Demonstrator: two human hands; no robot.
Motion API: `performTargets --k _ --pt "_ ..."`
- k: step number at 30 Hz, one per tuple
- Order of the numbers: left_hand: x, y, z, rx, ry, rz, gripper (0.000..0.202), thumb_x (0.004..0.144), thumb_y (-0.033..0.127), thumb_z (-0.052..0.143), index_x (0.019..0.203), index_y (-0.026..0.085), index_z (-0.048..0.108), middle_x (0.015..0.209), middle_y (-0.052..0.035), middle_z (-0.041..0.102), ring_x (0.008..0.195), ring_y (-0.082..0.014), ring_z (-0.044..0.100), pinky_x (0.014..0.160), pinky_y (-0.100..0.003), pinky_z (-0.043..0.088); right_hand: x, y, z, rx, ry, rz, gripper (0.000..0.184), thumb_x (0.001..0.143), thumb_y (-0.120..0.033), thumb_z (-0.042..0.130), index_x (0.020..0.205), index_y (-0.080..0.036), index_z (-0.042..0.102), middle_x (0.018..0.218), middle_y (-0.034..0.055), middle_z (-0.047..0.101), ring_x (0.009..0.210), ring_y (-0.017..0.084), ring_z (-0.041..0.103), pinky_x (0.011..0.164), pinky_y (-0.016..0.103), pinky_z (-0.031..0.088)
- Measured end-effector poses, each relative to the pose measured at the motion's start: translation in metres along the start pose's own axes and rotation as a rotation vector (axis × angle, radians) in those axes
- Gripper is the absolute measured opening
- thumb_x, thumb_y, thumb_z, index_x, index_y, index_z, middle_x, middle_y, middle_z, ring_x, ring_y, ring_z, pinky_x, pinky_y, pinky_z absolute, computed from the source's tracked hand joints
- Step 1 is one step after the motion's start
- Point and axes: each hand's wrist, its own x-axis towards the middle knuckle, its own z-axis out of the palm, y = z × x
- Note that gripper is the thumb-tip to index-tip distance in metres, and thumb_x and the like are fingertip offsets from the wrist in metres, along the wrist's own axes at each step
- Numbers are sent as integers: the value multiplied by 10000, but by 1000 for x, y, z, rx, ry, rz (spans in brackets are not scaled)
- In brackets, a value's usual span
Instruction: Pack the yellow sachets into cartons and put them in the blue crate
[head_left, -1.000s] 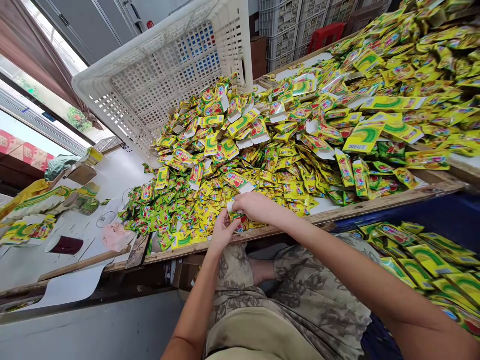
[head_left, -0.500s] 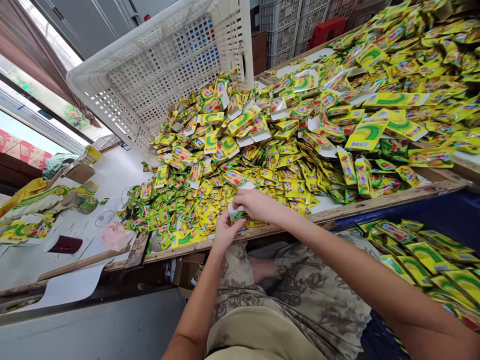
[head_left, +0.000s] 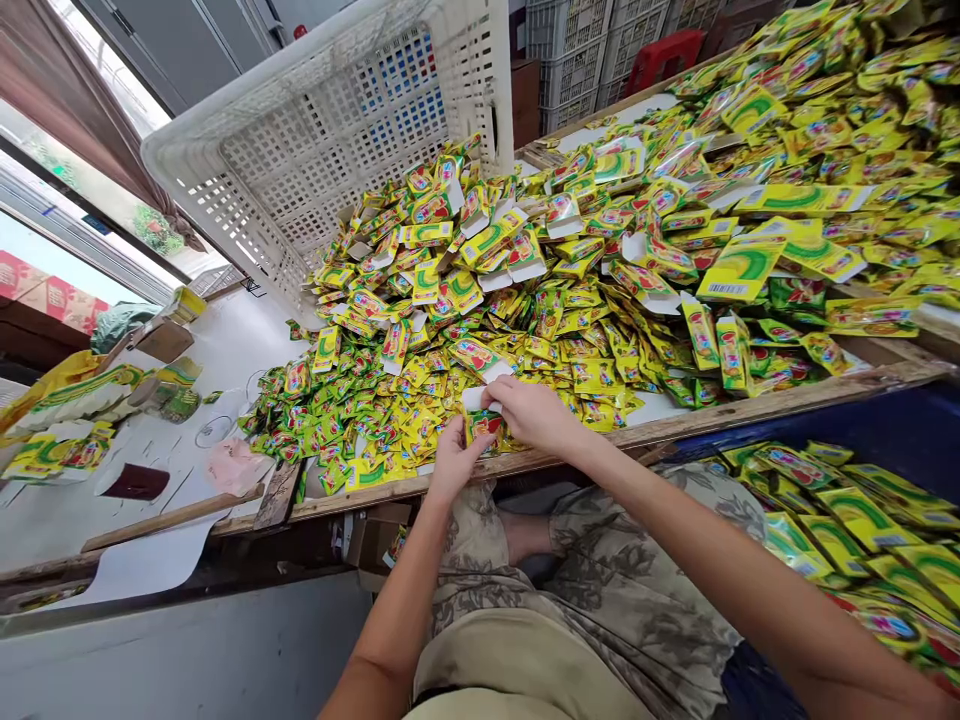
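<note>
Just above the table's front edge, my left hand (head_left: 456,460) is closed around the lower part of a small printed carton (head_left: 482,427), yellow and green with red fruit pictures. My right hand (head_left: 534,412) pinches the white flap at the carton's top end, its fingertips bent over it. What is inside the carton cannot be made out. Right behind the hands lies a loose heap of small yellow sachets (head_left: 420,410), with green sachets (head_left: 322,410) to the left. More cartons (head_left: 491,240), several with open white flaps, are piled farther back.
A white plastic basket (head_left: 262,130) lies tipped behind the pile. A wooden rail (head_left: 675,428) edges the table. Yellow packs (head_left: 862,510) fill a blue container at lower right. A dark red cup-like object (head_left: 135,483) and pink paper (head_left: 232,468) lie on the left.
The carton's printed face and white flap now show more between my hands. My right hand has shifted slightly along the flap. The whole view has moved a little.
</note>
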Motion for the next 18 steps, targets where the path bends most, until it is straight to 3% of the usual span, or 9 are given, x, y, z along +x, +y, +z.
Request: performTargets --k 10,18 --pt "1 0 0 -15 -40 -15 380 655 392 757 903 167 579 841 -11 636 771 -138 566 764 -275 445 -3 11 18 275 228 44 265 815 -47 397 975 -163 573 990 79 619 904 179 572 742 246 394" --pt "0 -5 -3 -40 9 -22 464 610 402 786 959 179 578 856 -10 643 772 -138 572 769 -282 454 -1 -5 7 -28 -87 -34 236 852 -146 468 985 -210 651 1007 69 660 829 191 612 607 252 350"
